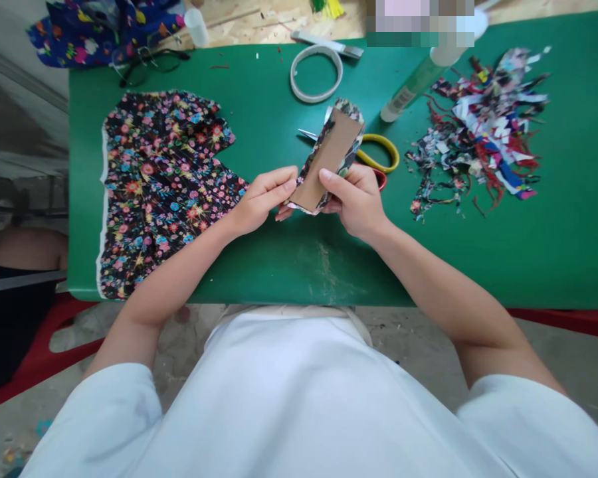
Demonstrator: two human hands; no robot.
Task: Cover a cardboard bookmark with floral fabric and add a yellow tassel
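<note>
Between my two hands is a brown cardboard strip (333, 156) with patterned fabric folded along its edges. My left hand (268, 196) pinches the fabric at its lower left corner. With the thumb flat on the cardboard, my right hand (356, 199) grips the lower right side, its other fingers behind. Scissors with a yellow and a red handle (386, 151) lie partly hidden beneath the piece and my right hand. Left of my left hand, dark floral fabric (164, 186) with a white edge is spread on the green table surface (259, 265).
A heap of fabric scraps (488, 133) lies at the right. Beyond my hands are a tape roll (316, 74), a utility knife (329, 44) and a glue bottle (413, 83). Glasses (152, 61), a white cap (196, 26) and blue patterned fabric (104, 30) sit at the back left.
</note>
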